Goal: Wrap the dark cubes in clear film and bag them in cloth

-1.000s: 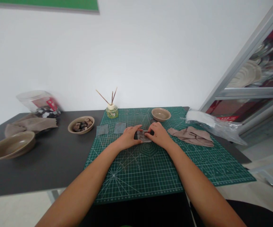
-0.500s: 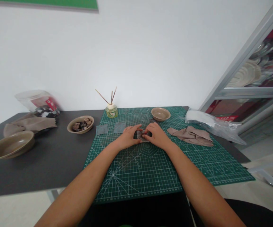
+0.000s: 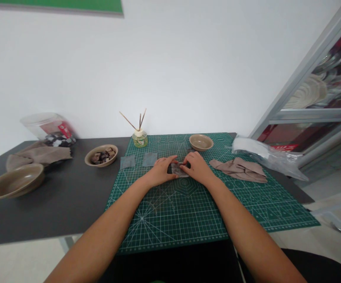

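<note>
Both hands work at a flat, mottled grey-brown square on the green cutting mat. My left hand braces its left side, thumb at the near edge and fingers at the far edge. With thumb and fingertips close together, my right hand presses on the square's right part; anything small between those fingertips is hidden. To the left on the mat lie two thin, see-through grey squares. A small tan bowl stands just beyond my right hand.
Left on the dark table are a bowl of brown and dark chunks, a larger bowl, a brown cloth and a clear tub. A reed diffuser, another cloth and a plastic bag stand or lie around.
My right hand's fingers have shifted slightly up and right, so more of the grey-brown square's surface shows. My left hand has stayed nearly in place.
</note>
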Tool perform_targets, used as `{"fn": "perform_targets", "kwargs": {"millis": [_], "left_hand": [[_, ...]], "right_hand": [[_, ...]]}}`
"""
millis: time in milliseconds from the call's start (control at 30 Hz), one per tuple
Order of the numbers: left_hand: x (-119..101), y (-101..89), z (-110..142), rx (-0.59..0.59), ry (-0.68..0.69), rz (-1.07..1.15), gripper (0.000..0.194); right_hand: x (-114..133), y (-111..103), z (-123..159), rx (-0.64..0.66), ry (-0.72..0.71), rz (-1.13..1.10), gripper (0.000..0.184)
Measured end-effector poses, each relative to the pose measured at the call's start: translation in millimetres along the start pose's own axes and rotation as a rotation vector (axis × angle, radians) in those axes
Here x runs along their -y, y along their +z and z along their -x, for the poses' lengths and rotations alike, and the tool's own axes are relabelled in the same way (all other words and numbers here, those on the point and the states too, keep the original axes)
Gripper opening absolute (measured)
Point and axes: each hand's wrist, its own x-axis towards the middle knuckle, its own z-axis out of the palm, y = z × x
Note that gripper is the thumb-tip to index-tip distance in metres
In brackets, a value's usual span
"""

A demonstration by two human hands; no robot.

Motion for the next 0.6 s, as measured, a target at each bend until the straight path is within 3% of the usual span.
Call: {"fn": "perform_targets", "kwargs": {"millis": [200,367,600], "left_hand": [[1.0,0.6,-0.4,-0.004,-0.018,-0.007,0.075],[1.5,0.5,-0.4,0.007,0.002,-0.004,0.077],[-0.2,0.2,-0.2,0.003,-0.021,-0.005,0.075]], "right_hand": [[-0.7,-0.7,0.9,0.048,-0.068,-0.071,0.004],[-2.4,-0.1,0.2,0.009,-0.006,-0.023,0.008],[-0.4,-0.1,0.3,0.052,-0.064,-0.062,0.004]]}}
